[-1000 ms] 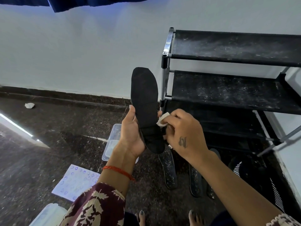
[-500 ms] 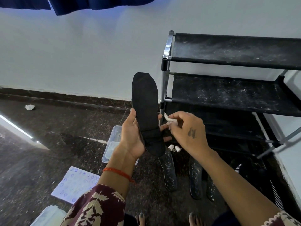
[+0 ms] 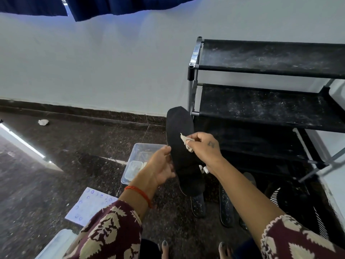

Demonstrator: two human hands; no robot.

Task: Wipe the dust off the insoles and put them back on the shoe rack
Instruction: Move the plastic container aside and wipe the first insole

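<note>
Seen from the head camera, a person held a black insole (image 3: 182, 152) upright in front of a shoe rack (image 3: 270, 107), the left hand (image 3: 160, 169) gripping its edge from the side with fingers curled behind it, though how far they wrapped could not be told. The right hand (image 3: 203, 146) formed the working grip, thumb and fingertips pinching a small, soiled white wipe (image 3: 186, 143) against the upper half of the insole's dark face, just in front of the rack's nearest post. That face looked plain and clean where it showed, so the wiping of this piece appeared well advanced, though its hidden side could not be judged. Below the right wrist, three more speckled insoles (image 3: 226, 208) lay on the dark floor (image 3: 74, 165) at the rack's foot, seemingly still to be cleaned. Both visible shelves, up and to the right of the grip, carried nothing but pale dust, so no insole had yet been returned in the part of the rack shown. Just left of the left hand a clear plastic tub (image 3: 138, 156) sat on the floor, with a printed sheet (image 3: 87, 206) nearer the sleeve and a crumpled white scrap (image 3: 43, 122) far off by the wall.
</note>
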